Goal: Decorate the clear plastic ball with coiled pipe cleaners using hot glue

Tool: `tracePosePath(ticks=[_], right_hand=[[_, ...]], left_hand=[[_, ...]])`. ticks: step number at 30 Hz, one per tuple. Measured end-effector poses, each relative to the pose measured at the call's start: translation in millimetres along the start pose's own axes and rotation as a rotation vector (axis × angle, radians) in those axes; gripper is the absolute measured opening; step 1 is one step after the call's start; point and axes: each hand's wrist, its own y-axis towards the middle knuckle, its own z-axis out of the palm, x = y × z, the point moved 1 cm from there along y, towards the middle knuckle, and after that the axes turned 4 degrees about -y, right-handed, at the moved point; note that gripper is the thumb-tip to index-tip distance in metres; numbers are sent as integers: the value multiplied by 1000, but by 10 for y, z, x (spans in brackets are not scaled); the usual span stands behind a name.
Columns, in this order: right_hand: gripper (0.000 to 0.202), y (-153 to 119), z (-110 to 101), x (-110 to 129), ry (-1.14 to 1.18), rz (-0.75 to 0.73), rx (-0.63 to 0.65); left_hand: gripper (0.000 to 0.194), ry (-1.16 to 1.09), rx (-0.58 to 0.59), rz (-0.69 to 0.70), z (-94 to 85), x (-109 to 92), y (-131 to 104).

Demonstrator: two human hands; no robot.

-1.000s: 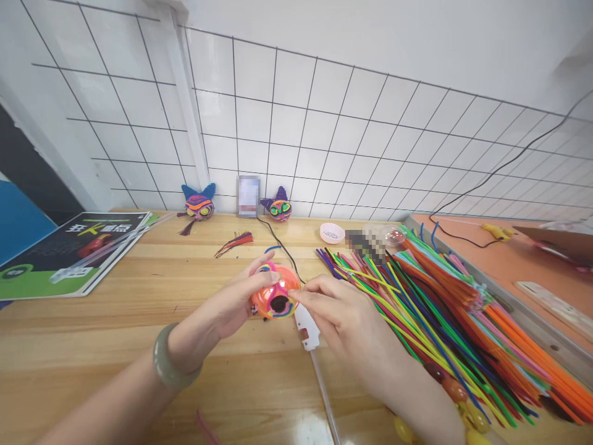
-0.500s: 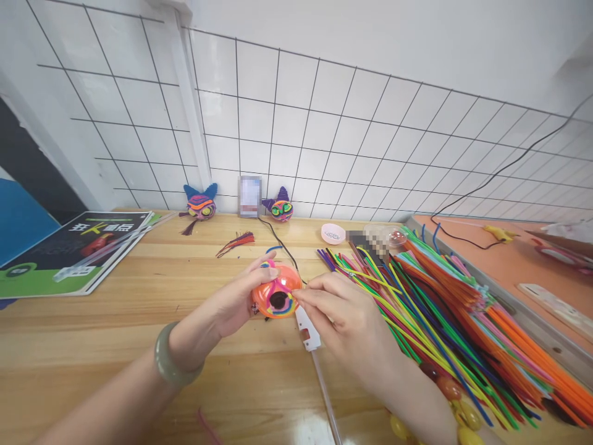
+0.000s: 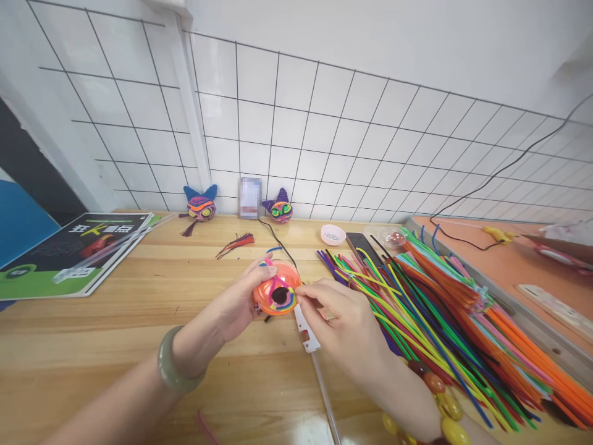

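Note:
My left hand (image 3: 236,303) holds an orange round craft piece (image 3: 277,295) wrapped in coloured pipe cleaners, with a dark patch at its middle, just above the wooden table (image 3: 115,321). My right hand (image 3: 343,321) pinches the right edge of the same piece with thumb and forefinger. A white glue gun (image 3: 306,327) lies on the table right under the two hands, its clear stick pointing toward me.
A big heap of coloured pipe cleaners (image 3: 454,309) covers the table's right side. Two finished cat-eared ornaments (image 3: 200,205) (image 3: 280,209) stand by the tiled wall. A magazine (image 3: 74,247) lies far left, a red tassel (image 3: 235,242) and a pink dish (image 3: 332,233) further back.
Both hands have tilted the orange piece slightly and lifted it a little; my right fingers have shifted along its right edge. Nothing else has moved.

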Motion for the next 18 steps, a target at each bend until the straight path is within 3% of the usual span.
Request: tracePosePath(ticks=[9, 18], right_hand=[[17, 15, 43, -20, -7, 26, -27], [21, 5, 56, -4, -156, -58, -15]], left_hand=[[65, -54, -84, 55, 60, 16, -29], [74, 39, -157, 154, 83, 22, -38]])
